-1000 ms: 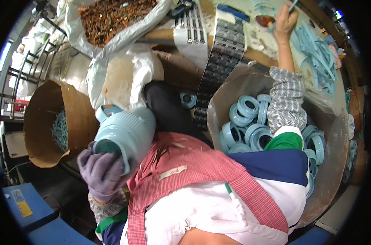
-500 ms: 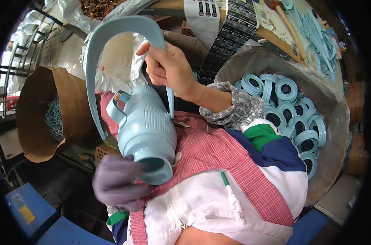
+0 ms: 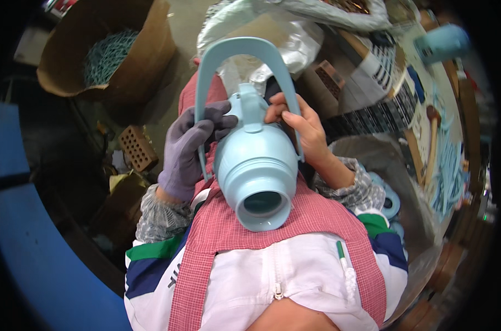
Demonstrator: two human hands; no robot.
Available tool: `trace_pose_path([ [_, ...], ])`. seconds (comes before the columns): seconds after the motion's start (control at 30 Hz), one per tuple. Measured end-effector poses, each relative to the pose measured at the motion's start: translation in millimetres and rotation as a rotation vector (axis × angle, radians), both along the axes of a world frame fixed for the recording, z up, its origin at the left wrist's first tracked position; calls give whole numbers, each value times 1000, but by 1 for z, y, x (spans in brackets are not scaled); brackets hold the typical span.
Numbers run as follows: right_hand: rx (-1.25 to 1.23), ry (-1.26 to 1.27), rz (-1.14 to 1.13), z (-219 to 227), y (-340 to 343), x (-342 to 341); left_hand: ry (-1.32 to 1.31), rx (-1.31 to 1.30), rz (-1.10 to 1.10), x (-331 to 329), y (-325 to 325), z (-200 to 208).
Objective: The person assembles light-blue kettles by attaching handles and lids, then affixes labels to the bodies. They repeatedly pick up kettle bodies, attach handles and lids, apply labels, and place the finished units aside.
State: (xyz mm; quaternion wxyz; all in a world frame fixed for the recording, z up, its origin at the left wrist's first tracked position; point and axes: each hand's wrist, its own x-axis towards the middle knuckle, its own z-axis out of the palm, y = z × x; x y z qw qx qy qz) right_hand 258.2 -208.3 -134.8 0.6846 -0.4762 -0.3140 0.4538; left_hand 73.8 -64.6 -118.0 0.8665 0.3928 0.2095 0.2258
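A light blue vacuum jug body (image 3: 256, 146) lies in my lap, its open neck facing me. A big arched carrying handle (image 3: 245, 44) of the same blue spans it, one leg down each side. My left hand (image 3: 192, 138), in a purple-grey glove, is closed round the handle's left leg, whose tip hangs just beside the body. My bare right hand (image 3: 301, 127) grips the right leg, fingers bent near the jug's shoulder. A small side grip (image 3: 251, 113) stands up from the body between my hands. Whether the leg tips are seated in the body I cannot tell.
A cardboard drum (image 3: 151, 60) with thin blue strands stands far left. A perforated brick (image 3: 137, 149) lies left on the floor. At right a lined bin (image 3: 421, 220) holds blue rings; a workbench (image 3: 454, 118) carries blue strips and a mallet (image 3: 431, 138). Blue panels (image 3: 46, 259) edge the left.
The jug and handle have swung upright to the middle of my lap. My gloved left hand has moved from the neck to the left leg, and my right hand has slid down the right leg.
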Motion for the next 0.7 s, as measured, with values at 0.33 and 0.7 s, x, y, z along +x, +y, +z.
trace_pose_path([
  [0.33, 27, 90, 4, -1, -1, 0, 103, 35, -70, 5, 4, -22],
  [0.7, 245, -452, -270, 11, 33, 21, -220, 1080, 318, 24, 19, 17],
])
